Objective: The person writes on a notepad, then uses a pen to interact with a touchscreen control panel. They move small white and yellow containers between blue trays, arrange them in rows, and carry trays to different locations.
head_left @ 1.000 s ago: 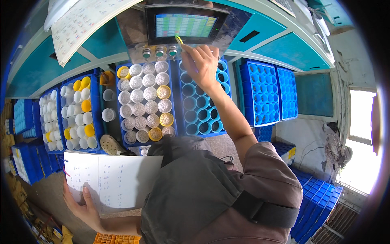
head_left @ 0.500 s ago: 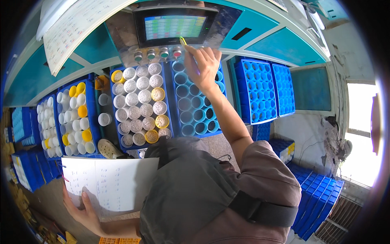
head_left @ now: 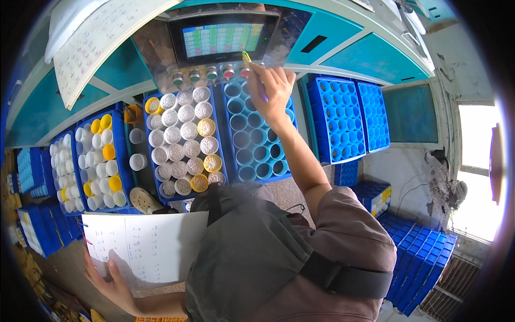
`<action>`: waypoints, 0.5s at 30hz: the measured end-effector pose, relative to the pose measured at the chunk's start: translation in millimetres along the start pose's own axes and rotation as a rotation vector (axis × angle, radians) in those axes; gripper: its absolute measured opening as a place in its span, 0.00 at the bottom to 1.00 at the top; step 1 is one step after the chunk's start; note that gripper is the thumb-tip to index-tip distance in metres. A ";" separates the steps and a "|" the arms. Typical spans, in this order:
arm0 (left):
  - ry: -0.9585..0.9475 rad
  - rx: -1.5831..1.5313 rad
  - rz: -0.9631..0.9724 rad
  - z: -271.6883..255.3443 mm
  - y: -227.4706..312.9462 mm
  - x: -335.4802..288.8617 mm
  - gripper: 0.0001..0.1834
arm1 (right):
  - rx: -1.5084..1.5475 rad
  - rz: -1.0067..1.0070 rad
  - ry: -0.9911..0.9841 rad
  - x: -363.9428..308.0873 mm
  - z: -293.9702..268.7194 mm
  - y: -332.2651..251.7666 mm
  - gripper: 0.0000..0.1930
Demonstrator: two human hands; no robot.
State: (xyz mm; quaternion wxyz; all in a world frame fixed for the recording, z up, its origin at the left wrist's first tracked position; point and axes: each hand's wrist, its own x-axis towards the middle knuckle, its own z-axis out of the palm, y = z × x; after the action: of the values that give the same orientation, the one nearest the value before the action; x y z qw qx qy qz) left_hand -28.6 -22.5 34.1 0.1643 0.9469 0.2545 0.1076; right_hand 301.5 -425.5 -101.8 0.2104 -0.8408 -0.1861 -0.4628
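Observation:
My right hand (head_left: 274,88) is closed around a pen (head_left: 246,57) with a yellow-green tip end and a purple other end. The tip end is at the lower right edge of a lit touchscreen (head_left: 222,40) showing a coloured table; I cannot tell whether it touches. Below the screen runs a row of round push buttons (head_left: 212,72), with the hand partly over its right end. At the lower left, my left hand (head_left: 115,287) holds an open notebook (head_left: 155,247) with handwritten columns, its thumb on the page and its fingers under the edge.
Below the panel stand a blue crate of white and yellow cups filled with pale pellets (head_left: 188,131) and a crate of light-blue cups (head_left: 252,134). More cup crates (head_left: 99,161) stand left, blue racks (head_left: 337,121) right. Stacked blue crates (head_left: 416,263) sit lower right. Written sheets (head_left: 96,53) hang upper left.
The pen tip has shifted rightward along the screen's lower edge. The whole view has shifted slightly. My left hand still holds the notebook.

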 end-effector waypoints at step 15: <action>0.630 -0.641 -0.228 34.1 -18.2 -62.1 0.34 | 0.572 -0.080 -0.623 -41.1 -1.7 -78.7 0.15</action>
State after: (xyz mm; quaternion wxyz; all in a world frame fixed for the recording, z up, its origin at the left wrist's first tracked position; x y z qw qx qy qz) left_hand -79.6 -48.5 -11.4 0.3743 0.7353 0.3484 0.4448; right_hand 239.7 -364.9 -121.9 0.3508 -0.8404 -0.3941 -0.1240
